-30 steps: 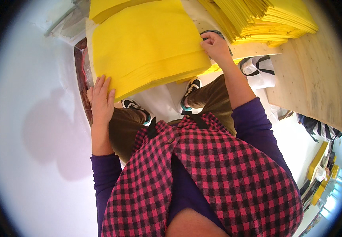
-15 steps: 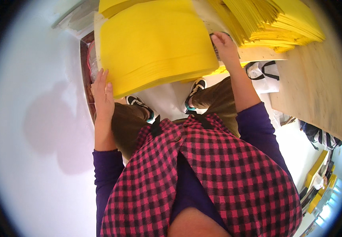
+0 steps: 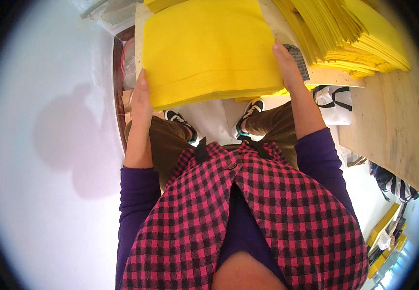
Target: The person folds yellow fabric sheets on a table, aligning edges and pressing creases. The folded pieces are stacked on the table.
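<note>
Left hand (image 3: 142,104) and right hand (image 3: 288,65) spread straight, flanking the yellow stack (image 3: 212,53); uneven squeezing could skew its near-edge layers!

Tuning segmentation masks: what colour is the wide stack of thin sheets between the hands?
Bright yellow stack of thin sheets, best seen in the head view.

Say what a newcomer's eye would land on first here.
First, the yellow stack at top centre, with the left grip and right grip at its opposite sides. Next, the pink-and-black checked garment filling the lower middle. Then the second yellow pile at upper right.
</note>
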Demonstrator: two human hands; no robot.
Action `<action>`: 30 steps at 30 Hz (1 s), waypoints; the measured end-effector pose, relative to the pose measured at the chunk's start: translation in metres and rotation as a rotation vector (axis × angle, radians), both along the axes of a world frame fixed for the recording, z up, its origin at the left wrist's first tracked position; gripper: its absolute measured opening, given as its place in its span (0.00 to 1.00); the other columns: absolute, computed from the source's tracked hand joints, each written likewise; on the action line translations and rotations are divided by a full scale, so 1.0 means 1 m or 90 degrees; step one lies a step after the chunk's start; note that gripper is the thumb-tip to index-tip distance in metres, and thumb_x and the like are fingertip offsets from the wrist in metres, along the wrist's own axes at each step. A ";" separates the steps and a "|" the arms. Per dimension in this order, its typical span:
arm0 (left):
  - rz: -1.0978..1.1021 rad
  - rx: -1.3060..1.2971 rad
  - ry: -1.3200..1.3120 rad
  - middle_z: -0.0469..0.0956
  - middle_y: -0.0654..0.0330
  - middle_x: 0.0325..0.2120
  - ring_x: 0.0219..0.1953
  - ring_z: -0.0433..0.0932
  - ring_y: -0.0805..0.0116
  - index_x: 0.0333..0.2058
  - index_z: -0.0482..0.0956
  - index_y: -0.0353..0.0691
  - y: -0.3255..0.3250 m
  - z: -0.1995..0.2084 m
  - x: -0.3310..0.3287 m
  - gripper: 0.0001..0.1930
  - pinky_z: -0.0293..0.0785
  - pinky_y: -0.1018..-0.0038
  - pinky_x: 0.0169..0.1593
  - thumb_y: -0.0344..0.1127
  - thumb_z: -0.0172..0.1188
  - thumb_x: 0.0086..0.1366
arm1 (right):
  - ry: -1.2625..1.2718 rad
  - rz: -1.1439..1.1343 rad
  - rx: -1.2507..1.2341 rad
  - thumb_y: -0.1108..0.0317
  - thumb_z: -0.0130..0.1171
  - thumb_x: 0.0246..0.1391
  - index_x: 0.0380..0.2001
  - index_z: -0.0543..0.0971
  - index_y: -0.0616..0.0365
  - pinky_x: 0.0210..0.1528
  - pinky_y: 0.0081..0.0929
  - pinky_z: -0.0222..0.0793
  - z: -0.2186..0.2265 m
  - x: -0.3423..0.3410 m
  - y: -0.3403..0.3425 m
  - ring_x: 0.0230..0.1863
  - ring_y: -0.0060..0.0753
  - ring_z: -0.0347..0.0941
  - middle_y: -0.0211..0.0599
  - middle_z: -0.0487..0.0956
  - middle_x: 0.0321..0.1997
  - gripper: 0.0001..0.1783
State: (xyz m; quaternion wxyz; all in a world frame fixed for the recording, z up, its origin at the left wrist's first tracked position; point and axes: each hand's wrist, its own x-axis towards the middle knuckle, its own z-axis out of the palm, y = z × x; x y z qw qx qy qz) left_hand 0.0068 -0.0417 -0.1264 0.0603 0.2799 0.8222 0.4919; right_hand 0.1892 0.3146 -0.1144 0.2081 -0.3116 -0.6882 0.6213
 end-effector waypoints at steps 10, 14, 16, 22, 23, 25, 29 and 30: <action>-0.006 -0.046 0.053 0.61 0.43 0.61 0.64 0.59 0.56 0.60 0.59 0.27 0.000 -0.004 0.006 0.27 0.52 0.68 0.66 0.43 0.46 0.71 | -0.042 0.043 0.034 0.45 0.48 0.61 0.66 0.56 0.57 0.67 0.30 0.49 -0.006 -0.001 0.009 0.70 0.40 0.51 0.46 0.54 0.70 0.39; -0.002 -0.070 0.105 0.59 0.41 0.61 0.65 0.57 0.51 0.60 0.59 0.27 0.001 -0.004 0.010 0.27 0.51 0.66 0.66 0.40 0.48 0.69 | -0.039 0.046 0.034 0.46 0.48 0.61 0.66 0.56 0.58 0.67 0.30 0.48 0.002 -0.001 0.006 0.70 0.39 0.51 0.45 0.55 0.70 0.38; 0.014 -0.081 0.117 0.58 0.41 0.61 0.65 0.56 0.49 0.60 0.59 0.28 0.001 0.000 0.009 0.27 0.50 0.64 0.66 0.41 0.47 0.69 | -0.023 0.037 0.059 0.46 0.48 0.61 0.66 0.57 0.59 0.67 0.29 0.48 0.005 0.001 0.004 0.69 0.39 0.52 0.45 0.56 0.70 0.38; -0.025 -0.094 0.243 0.57 0.46 0.63 0.66 0.54 0.52 0.61 0.61 0.36 0.004 0.027 0.015 0.24 0.49 0.64 0.67 0.40 0.46 0.70 | -0.018 0.006 0.135 0.48 0.46 0.63 0.63 0.61 0.61 0.66 0.29 0.49 0.009 0.014 0.006 0.67 0.38 0.56 0.45 0.61 0.67 0.34; -0.039 -0.099 0.271 0.58 0.49 0.63 0.66 0.54 0.54 0.61 0.62 0.37 0.006 0.031 0.016 0.24 0.48 0.64 0.67 0.40 0.45 0.70 | -0.013 0.001 0.140 0.48 0.45 0.64 0.63 0.62 0.62 0.66 0.28 0.50 0.008 0.016 0.005 0.66 0.37 0.57 0.44 0.62 0.66 0.33; -0.088 -0.115 0.294 0.58 0.47 0.63 0.66 0.54 0.51 0.60 0.63 0.37 0.014 0.037 0.020 0.23 0.46 0.59 0.67 0.39 0.46 0.69 | -0.001 0.001 0.130 0.48 0.45 0.64 0.63 0.62 0.62 0.65 0.28 0.50 0.004 0.021 0.004 0.66 0.37 0.58 0.44 0.63 0.66 0.33; -0.167 -0.119 0.313 0.58 0.50 0.63 0.67 0.53 0.51 0.60 0.64 0.41 0.036 0.046 0.027 0.23 0.43 0.54 0.68 0.39 0.47 0.68 | -0.006 -0.005 0.109 0.49 0.44 0.64 0.62 0.63 0.62 0.65 0.28 0.51 0.002 0.029 -0.001 0.65 0.35 0.59 0.43 0.64 0.64 0.32; -0.189 -0.125 0.321 0.58 0.51 0.63 0.67 0.53 0.51 0.60 0.64 0.42 0.042 0.048 0.028 0.23 0.43 0.54 0.68 0.39 0.48 0.68 | -0.004 -0.005 0.113 0.49 0.45 0.64 0.62 0.63 0.62 0.65 0.28 0.51 0.003 0.030 -0.003 0.64 0.35 0.59 0.43 0.65 0.64 0.32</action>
